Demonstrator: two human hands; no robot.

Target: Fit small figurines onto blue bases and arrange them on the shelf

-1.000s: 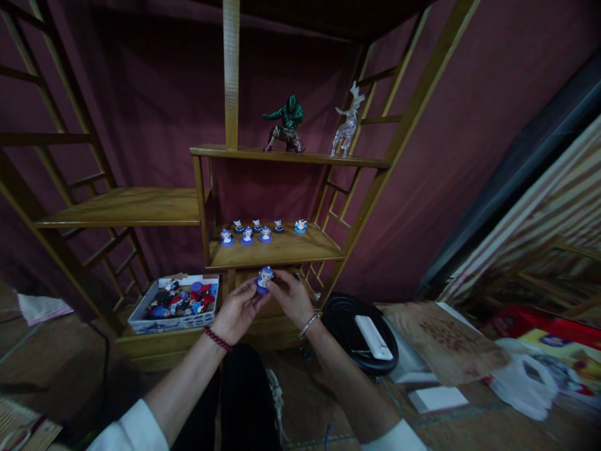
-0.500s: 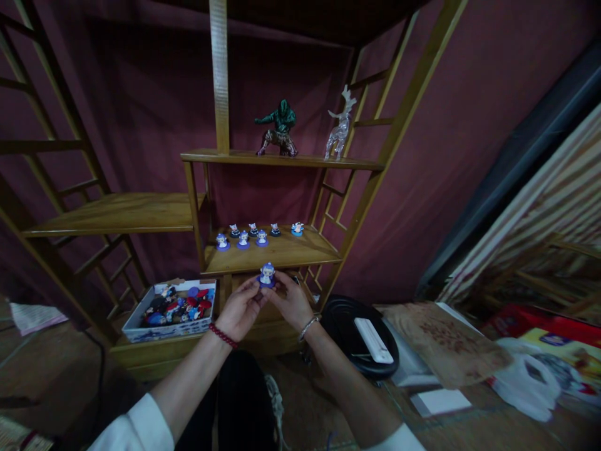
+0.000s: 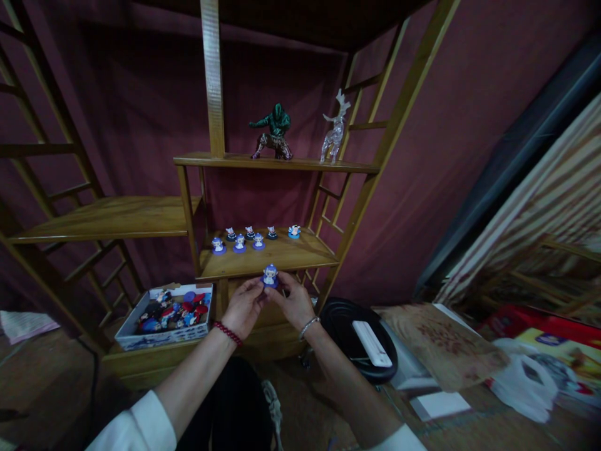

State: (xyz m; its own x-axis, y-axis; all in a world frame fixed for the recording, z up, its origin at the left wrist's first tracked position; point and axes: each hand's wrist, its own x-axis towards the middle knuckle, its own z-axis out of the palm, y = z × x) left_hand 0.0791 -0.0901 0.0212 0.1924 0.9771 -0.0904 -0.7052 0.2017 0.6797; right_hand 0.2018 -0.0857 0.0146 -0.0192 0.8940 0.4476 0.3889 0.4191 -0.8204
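Between my two hands, just in front of the lower shelf's edge, a small purple-and-white figurine (image 3: 270, 275) is held upright by its round purple base. My left hand (image 3: 245, 307) pinches the base from the left, and my right hand (image 3: 295, 304) grips it from the right with thumb and fingers. Behind it, on the wooden shelf (image 3: 291, 255), three matching purple figurines (image 3: 240, 243) stand in a front row. Three dark-based figurines (image 3: 250, 233) and one blue-based figurine (image 3: 294, 232) form the row at the back.
A patterned box (image 3: 164, 338) full of mixed figurines sits low on the left. Above stand a green crouching statue (image 3: 277, 130) and a clear deer figure (image 3: 335, 128). On the right floor lie a black round object (image 3: 335, 338), a white box (image 3: 440, 405) and a plastic bag (image 3: 526, 385).
The view has shifted slightly, so the shelves appear a little further left and lower. Both hands keep hold of the purple figurine, which sits slightly further right against the shelf.
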